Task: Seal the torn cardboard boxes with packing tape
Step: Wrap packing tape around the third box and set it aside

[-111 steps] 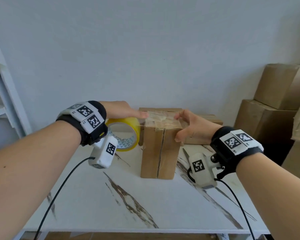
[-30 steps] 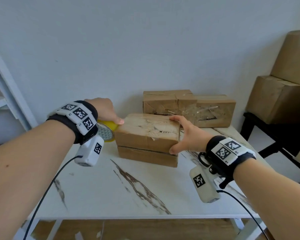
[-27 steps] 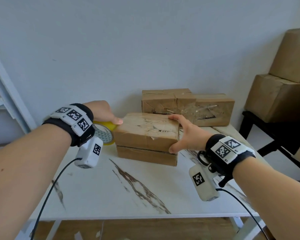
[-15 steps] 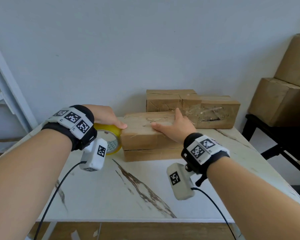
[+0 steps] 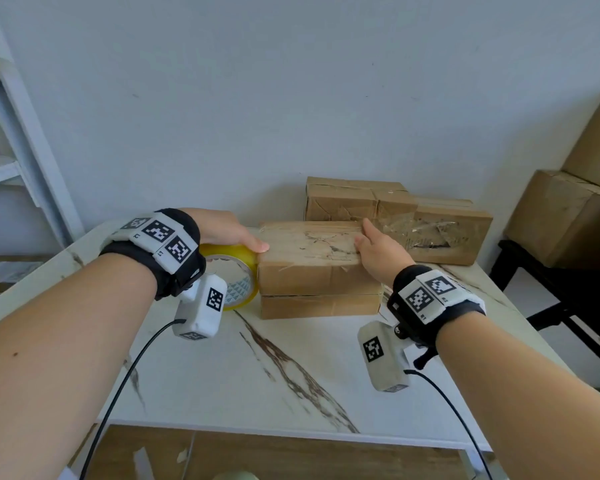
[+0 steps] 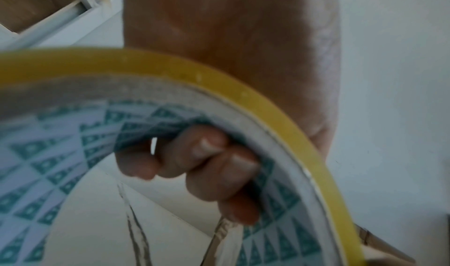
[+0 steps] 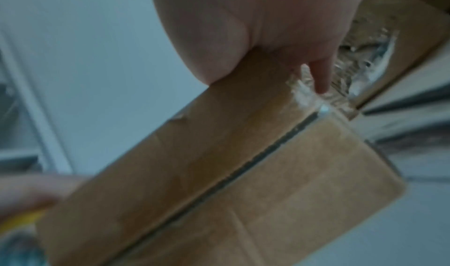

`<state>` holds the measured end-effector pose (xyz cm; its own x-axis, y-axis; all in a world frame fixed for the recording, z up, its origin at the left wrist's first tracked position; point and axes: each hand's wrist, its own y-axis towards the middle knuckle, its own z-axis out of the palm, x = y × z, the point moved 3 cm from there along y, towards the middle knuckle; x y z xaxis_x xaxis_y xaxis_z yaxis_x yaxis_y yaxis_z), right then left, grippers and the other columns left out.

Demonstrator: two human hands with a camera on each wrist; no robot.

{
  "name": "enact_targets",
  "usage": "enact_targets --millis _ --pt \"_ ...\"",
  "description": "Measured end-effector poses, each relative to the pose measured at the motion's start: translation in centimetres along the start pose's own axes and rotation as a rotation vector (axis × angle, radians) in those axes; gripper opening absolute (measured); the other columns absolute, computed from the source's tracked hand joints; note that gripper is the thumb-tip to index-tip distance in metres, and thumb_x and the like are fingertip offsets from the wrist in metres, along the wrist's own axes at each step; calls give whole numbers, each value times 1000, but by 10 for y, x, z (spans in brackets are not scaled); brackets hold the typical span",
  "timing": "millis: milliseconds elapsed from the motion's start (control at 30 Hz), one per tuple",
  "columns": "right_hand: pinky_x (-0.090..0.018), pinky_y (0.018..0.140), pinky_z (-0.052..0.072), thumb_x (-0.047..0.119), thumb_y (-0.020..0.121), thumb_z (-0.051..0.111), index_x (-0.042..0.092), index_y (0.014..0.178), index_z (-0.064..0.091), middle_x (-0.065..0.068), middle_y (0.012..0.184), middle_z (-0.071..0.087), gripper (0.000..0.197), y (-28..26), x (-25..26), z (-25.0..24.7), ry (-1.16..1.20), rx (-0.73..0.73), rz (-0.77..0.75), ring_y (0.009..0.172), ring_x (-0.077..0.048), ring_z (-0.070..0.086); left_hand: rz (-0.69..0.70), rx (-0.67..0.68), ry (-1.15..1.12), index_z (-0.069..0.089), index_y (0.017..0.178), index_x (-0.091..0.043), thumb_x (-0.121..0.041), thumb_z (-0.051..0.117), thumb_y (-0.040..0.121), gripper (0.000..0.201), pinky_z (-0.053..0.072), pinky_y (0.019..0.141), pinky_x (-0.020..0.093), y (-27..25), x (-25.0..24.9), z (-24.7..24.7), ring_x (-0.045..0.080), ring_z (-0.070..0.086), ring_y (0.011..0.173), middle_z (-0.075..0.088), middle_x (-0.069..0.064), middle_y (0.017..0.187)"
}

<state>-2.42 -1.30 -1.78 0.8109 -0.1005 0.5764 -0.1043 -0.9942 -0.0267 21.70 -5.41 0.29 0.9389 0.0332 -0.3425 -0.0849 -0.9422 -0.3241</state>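
Head view: torn cardboard box [image 5: 317, 266] lies on marble table [image 5: 257, 375]; right hand [image 5: 374, 251], fingers flat, presses its top.

Left wrist view: left hand [image 6: 219, 164] curls through packing tape roll [image 6: 243, 104].

Right wrist view: front seam gapes. Judged step: starting a strip; next, pull tape across the tear.

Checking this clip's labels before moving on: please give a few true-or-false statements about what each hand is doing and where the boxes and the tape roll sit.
1. The left hand holds the yellow packing tape roll, fingers curled through its core. True.
2. The right hand lies flat on the brown cardboard box nearest the person. True.
3. The tape roll stands to the right of that box. False: it stands at its left end.
4. The white marble-patterned table holds only one box. False: more brown cardboard boxes sit behind, by the wall.
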Motion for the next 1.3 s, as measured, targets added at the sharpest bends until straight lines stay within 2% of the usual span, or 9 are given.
enact_targets --millis 133,233,333,433,500,600,733,1033,1300 --pt "-52 117 11 30 99 22 14 147 21 -5 155 19 51 0 13 8 -358 -11 -77 144 -24 16 -23 -11 -4 55 122 -9 -64 62 76 72 40 97 35 -2 1 1 27 53 110 54 11 131" --pt "-51 117 1 36 100 18 15 150 15 -2 159 9 54 -6 33 22 -442 29 -201 147 -19 5 -29 -33 -12 47 134 -8 -63 61 77 80 37 103 36 -3 2 4 28 46 124 45 10 142" --pt "-49 116 -4 51 98 16 17 152 7 0 160 0 65 -8 52 36 -438 94 -217 147 -17 -4 21 -54 -11 60 110 -10 -62 59 80 59 43 89 32 -7 2 7 21 57 102 59 8 123" --pt "-50 117 -5 57 95 15 19 152 5 1 160 -2 69 -9 72 50 -438 120 -257 147 -17 -6 81 -44 -61 57 63 -13 -57 54 86 49 42 58 24 -12 2 9 12 55 53 63 1 62" --pt "-51 117 -5 54 96 15 21 152 5 2 160 -2 65 -7 77 53 -448 125 -277 147 -16 -6 97 25 -203 57 60 -6 -49 47 93 55 46 50 23 -13 7 10 13 53 38 59 2 44" --pt "-51 117 -5 52 98 15 24 152 4 3 160 -3 62 -4 72 51 -431 153 -258 147 -17 -6 103 147 -433 61 74 1 -35 36 98 50 50 49 24 -16 26 5 18 58 43 62 10 53" --pt "-49 117 -6 54 98 14 26 152 2 4 160 -4 62 -4 71 52 -441 157 -254 147 -17 -7 130 71 -462 60 75 -6 -36 48 94 38 47 54 24 -21 34 3 12 55 41 61 2 52" --pt "-48 116 -4 54 97 13 27 152 3 5 160 -3 61 -3 69 53 -462 145 -257 147 -17 -5 75 -91 7 62 71 -16 -56 65 74 40 43 65 29 -13 38 7 20 58 68 64 5 78" --pt "-49 117 2 41 100 15 24 151 9 3 160 4 54 0 70 52 -450 133 -279 147 -18 1 147 -146 -88 62 62 -10 -52 54 86 48 50 66 30 -24 37 19 18 59 52 65 4 58"
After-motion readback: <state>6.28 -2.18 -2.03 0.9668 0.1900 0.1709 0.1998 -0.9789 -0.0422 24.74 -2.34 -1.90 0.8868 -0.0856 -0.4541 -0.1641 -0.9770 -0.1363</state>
